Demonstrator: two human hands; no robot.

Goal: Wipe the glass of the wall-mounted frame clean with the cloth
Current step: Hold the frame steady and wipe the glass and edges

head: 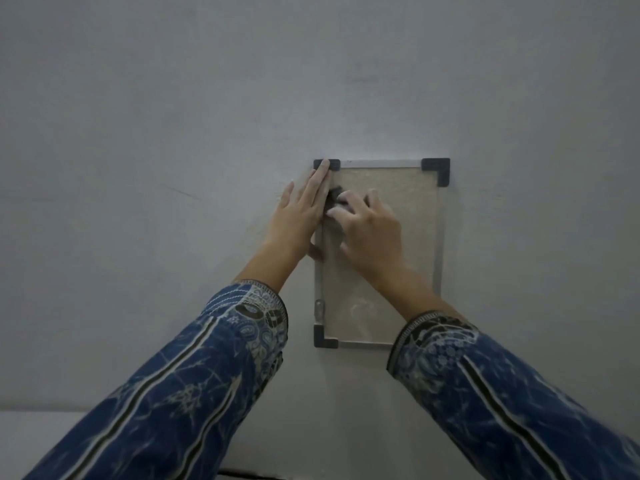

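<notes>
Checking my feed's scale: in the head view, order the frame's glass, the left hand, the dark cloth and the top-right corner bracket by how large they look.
1. Glass, partly covered.
2. Left hand, nearer the camera.
3. Top-right corner bracket and cloth: unranked, since the right hand hides most of the cloth.

One head-worn camera faces the wall squarely (close, at arm's reach).

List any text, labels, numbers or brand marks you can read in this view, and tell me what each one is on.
None readable.
Frame: glass shows only a plain beige backing, with no print.
Dark cloth under the right hand: no label visible.
Left hand steadying the frame's edge: nothing written nearby.
Sleeves: decorative pattern only, no letters.
Wall: blank.
</notes>
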